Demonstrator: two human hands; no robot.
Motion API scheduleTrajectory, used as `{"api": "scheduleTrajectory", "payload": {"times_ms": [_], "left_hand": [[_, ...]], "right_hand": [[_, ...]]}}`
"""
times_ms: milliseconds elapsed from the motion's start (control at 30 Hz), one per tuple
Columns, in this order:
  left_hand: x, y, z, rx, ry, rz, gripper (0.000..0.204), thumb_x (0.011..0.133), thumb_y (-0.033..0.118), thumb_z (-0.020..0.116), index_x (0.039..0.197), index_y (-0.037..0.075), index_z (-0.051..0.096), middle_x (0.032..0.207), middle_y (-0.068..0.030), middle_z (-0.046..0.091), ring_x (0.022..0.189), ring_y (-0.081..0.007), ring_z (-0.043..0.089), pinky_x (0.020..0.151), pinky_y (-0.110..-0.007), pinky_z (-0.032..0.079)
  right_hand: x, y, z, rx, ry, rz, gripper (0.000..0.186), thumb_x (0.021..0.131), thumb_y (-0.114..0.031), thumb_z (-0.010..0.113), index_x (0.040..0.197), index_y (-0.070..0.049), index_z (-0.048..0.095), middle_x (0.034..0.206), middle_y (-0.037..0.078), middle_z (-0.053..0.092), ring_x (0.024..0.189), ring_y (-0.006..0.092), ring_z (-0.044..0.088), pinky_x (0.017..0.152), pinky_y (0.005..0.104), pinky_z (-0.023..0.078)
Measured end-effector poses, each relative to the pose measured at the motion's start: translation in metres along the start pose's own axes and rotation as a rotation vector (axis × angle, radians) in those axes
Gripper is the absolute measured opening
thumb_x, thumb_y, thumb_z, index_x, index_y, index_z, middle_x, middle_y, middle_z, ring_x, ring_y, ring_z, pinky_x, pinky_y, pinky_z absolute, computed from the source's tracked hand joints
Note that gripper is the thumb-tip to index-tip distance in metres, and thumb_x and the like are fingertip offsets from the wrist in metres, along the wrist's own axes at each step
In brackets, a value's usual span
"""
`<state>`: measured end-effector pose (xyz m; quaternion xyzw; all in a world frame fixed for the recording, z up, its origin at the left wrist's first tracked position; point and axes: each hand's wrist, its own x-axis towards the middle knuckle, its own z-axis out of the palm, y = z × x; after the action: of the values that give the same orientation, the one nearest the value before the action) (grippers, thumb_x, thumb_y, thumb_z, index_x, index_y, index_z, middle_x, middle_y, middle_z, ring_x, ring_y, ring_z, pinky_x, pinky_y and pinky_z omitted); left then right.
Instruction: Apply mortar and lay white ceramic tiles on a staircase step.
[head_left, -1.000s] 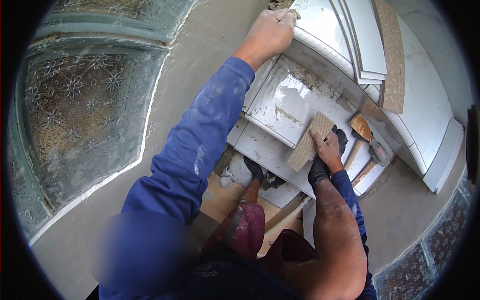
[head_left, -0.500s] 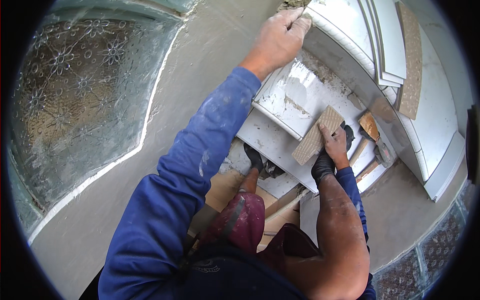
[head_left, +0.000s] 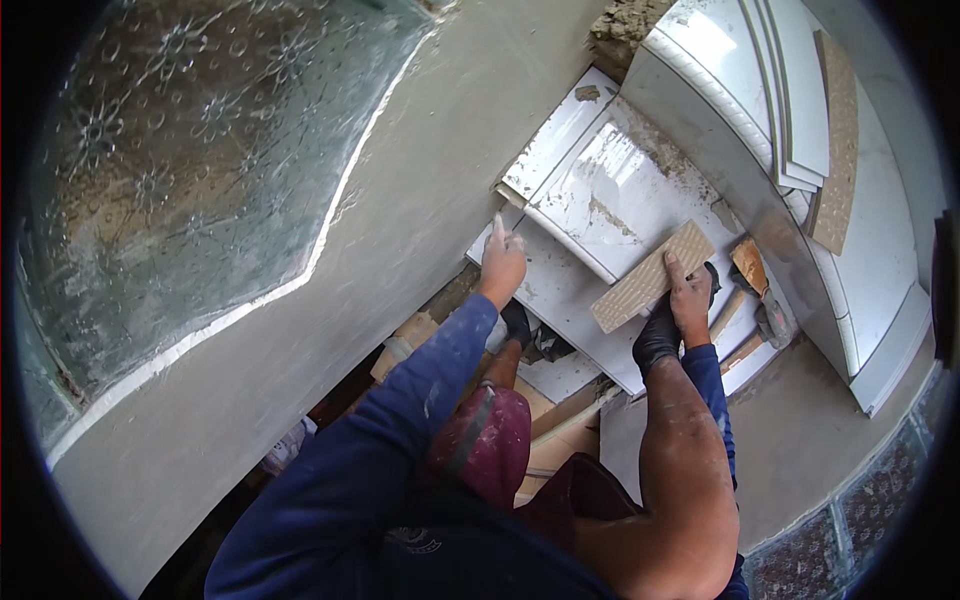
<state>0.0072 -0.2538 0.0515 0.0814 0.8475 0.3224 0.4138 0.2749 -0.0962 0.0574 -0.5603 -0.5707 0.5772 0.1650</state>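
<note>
My right hand [head_left: 688,295] grips a beige, textured rectangular tile piece [head_left: 640,280] over my black-shod right foot [head_left: 655,340]. My left hand [head_left: 503,260] is low by the edge of a white tiled step [head_left: 590,180], fingers curled; something pale shows at its fingertips, too small to make out. Just right of my right hand, tools with wooden handles and dirty metal heads [head_left: 765,305] lie on the lower tread [head_left: 550,300], one head coated orange-brown.
A grey plastered wall with patterned glass blocks [head_left: 210,140] runs along my left. The upper step carries stacked white tile strips [head_left: 770,90] and a beige strip [head_left: 835,140]. Rough mortar [head_left: 625,30] lies at the top corner. More glass blocks [head_left: 860,500] show at lower right.
My left hand has come down from the upper step's corner to beside the middle step's edge. My right hand still holds the beige piece. The view has shifted slightly.
</note>
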Motion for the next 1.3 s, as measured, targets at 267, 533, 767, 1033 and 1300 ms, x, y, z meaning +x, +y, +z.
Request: {"api": "scheduleTrajectory", "payload": {"times_ms": [267, 533, 767, 1033, 1300], "left_hand": [[0.017, 0.055, -0.006, 0.05, -0.041, 0.009, 0.063, 0.085, 0.011, 0.048, 0.142, -0.011, 0.032, 0.136, -0.0336, 0.046, 0.128, -0.0392, 0.046, 0.107, -0.037, 0.036], [0.062, 0.054, 0.012, -0.346, 0.056, -0.091, 0.048, 0.083, 0.006, 0.045, 0.129, -0.007, 0.045, 0.094, -0.0101, 0.06, 0.071, -0.0143, 0.054, 0.06, -0.03, 0.044], [0.048, 0.122, 0.041, -0.447, -0.031, -0.305, 0.03, 0.082, 0.011, 0.044, 0.104, -0.006, 0.055, 0.08, -0.0159, 0.06, 0.063, -0.0194, 0.055, 0.052, -0.033, 0.039], [0.103, 0.153, 0.09, -0.134, -0.104, -0.144, 0.048, 0.078, 0.014, 0.058, 0.116, -0.015, 0.052, 0.107, -0.0311, 0.062, 0.109, -0.0414, 0.059, 0.093, -0.04, 0.048], [0.12, 0.185, 0.103, 0.178, 0.284, 0.44, 0.028, 0.073, 0.007, 0.059, 0.096, -0.009, 0.061, 0.1, -0.0341, 0.062, 0.096, -0.0437, 0.063, 0.086, -0.044, 0.049]], "right_hand": [[-0.005, -0.005, 0.0, -0.136, -0.006, -0.045, 0.035, 0.094, -0.031, 0.063, 0.101, 0.003, 0.065, 0.09, 0.007, 0.07, 0.081, 0.0127, 0.062, 0.075, 0.0275, 0.048], [-0.002, 0.002, 0.014, -0.096, 0.023, -0.097, 0.035, 0.094, -0.032, 0.063, 0.098, 0.003, 0.063, 0.089, 0.006, 0.068, 0.078, 0.0123, 0.06, 0.072, 0.028, 0.047], [-0.008, 0.003, -0.001, -0.094, 0.077, -0.053, 0.037, 0.092, -0.032, 0.065, 0.099, 0.005, 0.065, 0.09, 0.011, 0.071, 0.081, 0.0155, 0.065, 0.075, 0.0301, 0.05], [-0.007, 0.006, 0.008, -0.046, 0.053, -0.044, 0.037, 0.091, -0.032, 0.065, 0.098, 0.004, 0.066, 0.087, 0.011, 0.071, 0.078, 0.0164, 0.065, 0.074, 0.031, 0.05], [-0.007, -0.003, 0.003, -0.044, 0.05, -0.02, 0.035, 0.091, -0.031, 0.065, 0.096, 0.004, 0.067, 0.086, 0.01, 0.071, 0.078, 0.0153, 0.064, 0.074, 0.0305, 0.049]]}}
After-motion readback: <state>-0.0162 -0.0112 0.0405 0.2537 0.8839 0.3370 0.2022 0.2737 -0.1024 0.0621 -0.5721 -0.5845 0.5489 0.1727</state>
